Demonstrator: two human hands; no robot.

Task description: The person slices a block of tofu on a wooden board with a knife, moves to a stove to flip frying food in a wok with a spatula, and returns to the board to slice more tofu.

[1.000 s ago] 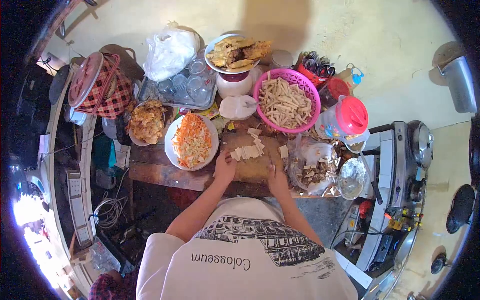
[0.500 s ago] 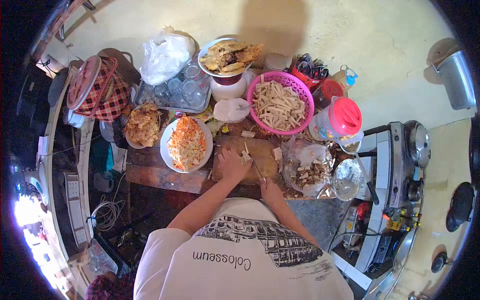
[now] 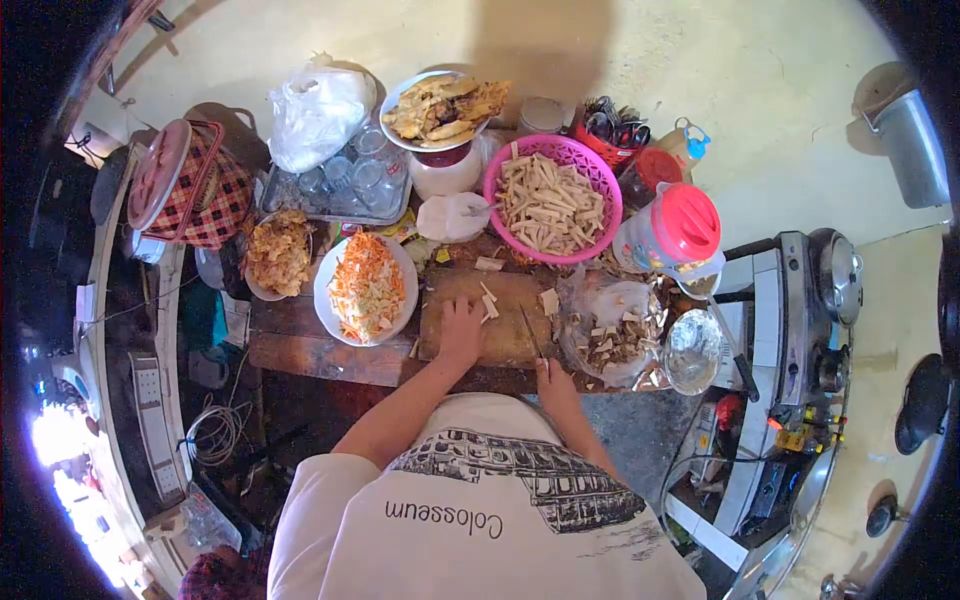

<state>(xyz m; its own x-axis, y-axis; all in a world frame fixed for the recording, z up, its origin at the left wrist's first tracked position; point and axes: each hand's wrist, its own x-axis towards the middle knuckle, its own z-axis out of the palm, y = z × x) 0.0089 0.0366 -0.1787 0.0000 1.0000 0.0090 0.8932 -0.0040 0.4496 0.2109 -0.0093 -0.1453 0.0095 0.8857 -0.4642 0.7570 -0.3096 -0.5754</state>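
Observation:
My left hand lies on the wooden cutting board, fingers stretched forward and a little apart. Beside its thumb side are a few pale cut sticks; whether the fingertips touch them is hard to make out. In my right hand is the handle of a knife, its blade pointing forward over the right part of the board, apart from the sticks. Behind the board, a pink basket holds many similar pale sticks. To the left stands a white plate of shredded orange and pale vegetables.
A plastic bag with peelings and a metal bowl lie right of the board. Fried food, a tray of glasses and a pink-lidded jug stand around. A stove is at the right.
My right hand and the knife have moved right, away from the pale sticks and my left hand. The left hand has shifted slightly back on the board.

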